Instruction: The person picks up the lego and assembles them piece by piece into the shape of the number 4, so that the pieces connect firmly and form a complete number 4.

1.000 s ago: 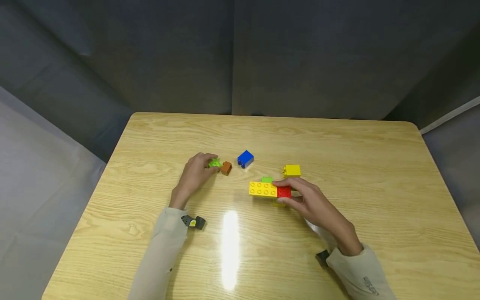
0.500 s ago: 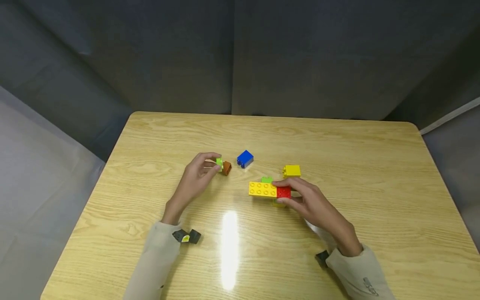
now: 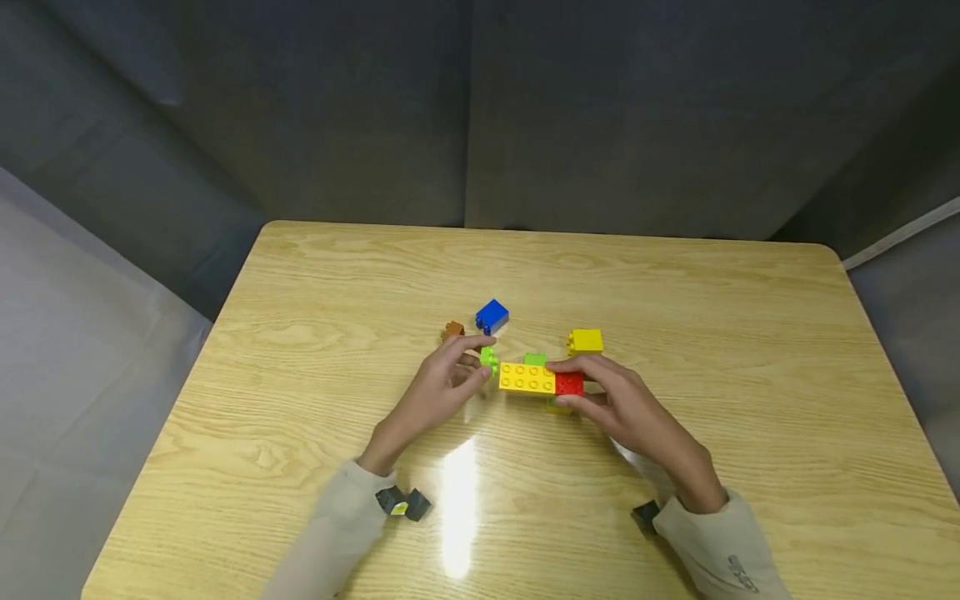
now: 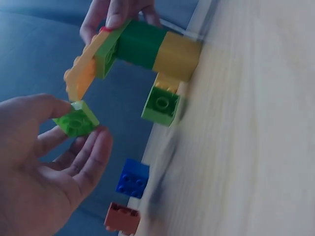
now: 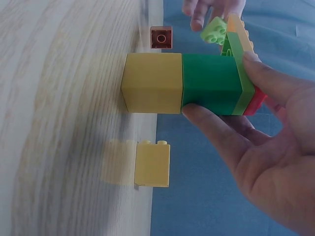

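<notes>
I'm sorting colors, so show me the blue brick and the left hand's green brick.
Blue brick [image 3: 492,313], head view: its smooth upward face.
Light green brick [image 4: 77,122], left wrist view: its hollow underside.

four loose bricks lie around the middle of the head view: one blue brick [image 3: 492,316], one brown brick [image 3: 453,331], one yellow brick [image 3: 586,341], one green brick [image 3: 535,359]. a fifth brick [image 3: 488,359] is in the left hand [image 3: 442,383]. one stack [image 3: 527,377] at centre shows five pieces: two yellow pieces [image 5: 152,82], one dark green piece [image 5: 211,82], one light green piece [image 5: 247,92], one red piece [image 3: 568,383]. two hands, two sleeves [image 3: 720,542], one table [image 3: 750,375].
</notes>
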